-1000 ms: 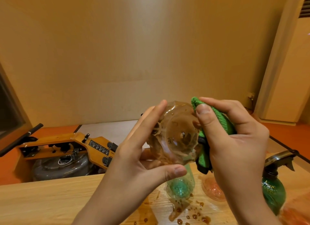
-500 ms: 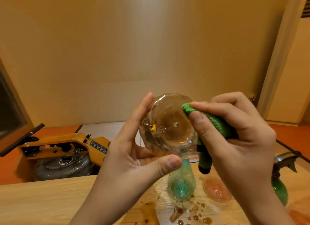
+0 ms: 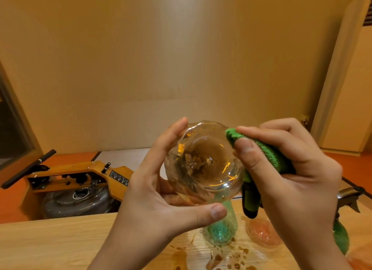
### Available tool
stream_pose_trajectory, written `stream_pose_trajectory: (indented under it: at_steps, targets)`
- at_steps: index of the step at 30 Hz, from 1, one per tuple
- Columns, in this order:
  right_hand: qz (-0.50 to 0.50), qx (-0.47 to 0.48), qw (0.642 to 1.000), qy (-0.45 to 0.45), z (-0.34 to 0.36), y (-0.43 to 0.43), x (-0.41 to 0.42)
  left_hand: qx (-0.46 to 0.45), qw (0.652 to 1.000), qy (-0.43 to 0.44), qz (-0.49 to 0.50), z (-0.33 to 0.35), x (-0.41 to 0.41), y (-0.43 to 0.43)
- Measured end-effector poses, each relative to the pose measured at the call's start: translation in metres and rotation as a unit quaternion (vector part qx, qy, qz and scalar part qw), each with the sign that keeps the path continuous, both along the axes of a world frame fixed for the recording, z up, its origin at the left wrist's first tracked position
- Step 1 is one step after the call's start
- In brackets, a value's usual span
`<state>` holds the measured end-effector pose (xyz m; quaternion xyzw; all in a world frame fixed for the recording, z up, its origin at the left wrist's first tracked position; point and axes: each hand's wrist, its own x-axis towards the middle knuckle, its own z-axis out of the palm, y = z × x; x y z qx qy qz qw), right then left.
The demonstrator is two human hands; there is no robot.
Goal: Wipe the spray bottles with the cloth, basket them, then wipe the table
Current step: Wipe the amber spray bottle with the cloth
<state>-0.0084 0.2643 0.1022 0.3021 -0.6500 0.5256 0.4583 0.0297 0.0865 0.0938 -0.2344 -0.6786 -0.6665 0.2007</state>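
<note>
Clear, bulbous plastic spray bottle [image 3: 203,163] is held up in the air above the light wooden table [image 3: 50,243], its round, faceted base turned toward the camera. The left hand [image 3: 157,193] cradles it, fingers [image 3: 171,136] curled over the top edge and thumb pressed under the bottom edge, so the grip is closed around the bottle. The right hand [image 3: 289,179] pinches a ribbed green microfibre cloth [image 3: 259,151] between thumb and forefinger, the folded tip touching the bottle's upper right rim while a darker fold hangs down below the palm. On the table beneath stand a teal-tinted clear bottle [image 3: 220,229], a pinkish clear bottle [image 3: 261,233] just beside it, and a dark green glossy bottle [image 3: 341,241] at the right, partly hidden by the wrist. Brown sticky-looking droplets and smears [image 3: 221,257], possibly a spilled drink, dot the wood grain.
</note>
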Motion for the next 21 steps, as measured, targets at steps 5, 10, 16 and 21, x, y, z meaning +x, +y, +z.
stream_pose_trajectory:
  at_steps: [5,10,16,21]
  targets:
    - [-0.012,0.032,0.999,0.002,0.002,0.003,0.001,-0.065,0.998,-0.014,-0.009,0.003,0.003,-0.003]
    - [-0.044,0.089,0.995,0.019,0.003,0.006,0.0,-0.081,0.996,-0.021,-0.005,0.006,0.005,-0.003]
    - [-0.025,0.113,0.993,-0.003,0.005,0.013,-0.004,-0.094,0.994,-0.045,-0.013,0.008,0.005,-0.006]
    - [-0.03,0.15,0.988,0.006,0.006,0.014,-0.001,-0.121,0.992,-0.044,-0.015,0.008,0.005,-0.008]
